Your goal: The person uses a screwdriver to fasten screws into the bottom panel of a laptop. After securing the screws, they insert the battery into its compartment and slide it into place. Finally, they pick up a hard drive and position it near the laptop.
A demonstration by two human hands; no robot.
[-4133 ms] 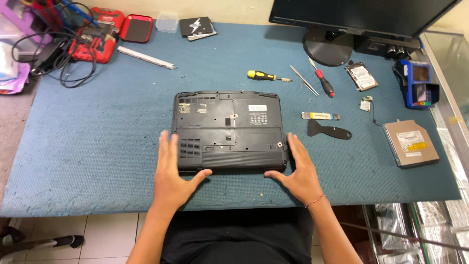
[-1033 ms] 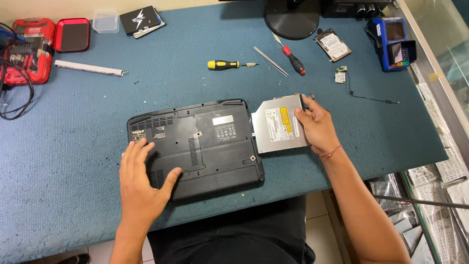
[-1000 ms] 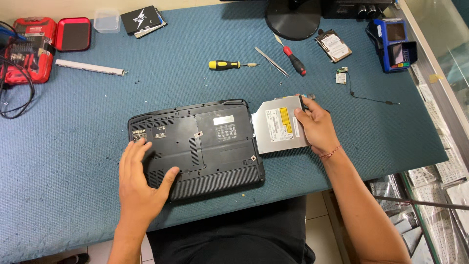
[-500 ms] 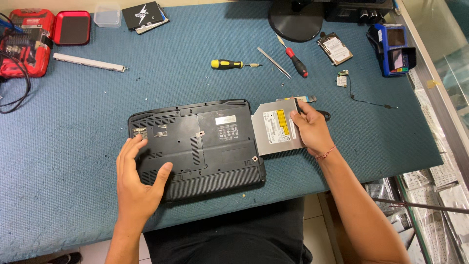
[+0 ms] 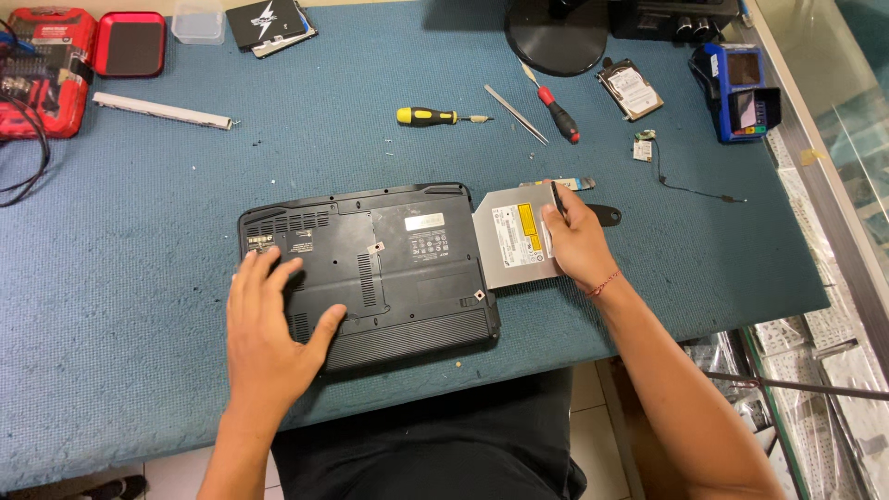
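1. Your right hand [image 5: 576, 239] is closed on the outer end of the silver optical drive [image 5: 514, 236], fingers laid over its top and its edge pinched.
2. Your left hand [image 5: 269, 324] lies flat and open, fingers spread, pressing on the left part of the black laptop [image 5: 389, 264], gripping nothing.
3. The laptop lies upside down near the front edge of the blue mat [image 5: 139, 278], its underside facing you.
4. The drive sits level at the laptop's right side, its inner edge touching the case; whether it has entered the bay you cannot tell.
5. A black pry tool [image 5: 604, 216] lies just behind your right hand.
6. Farther back lie a yellow-handled screwdriver [image 5: 431, 117], tweezers [image 5: 515, 102] and a red-handled screwdriver [image 5: 558, 117].
7. A bare hard drive [image 5: 629, 89] rests near the monitor base [image 5: 556, 37].
8. A red tool case [image 5: 56, 65] sits at the far left corner.
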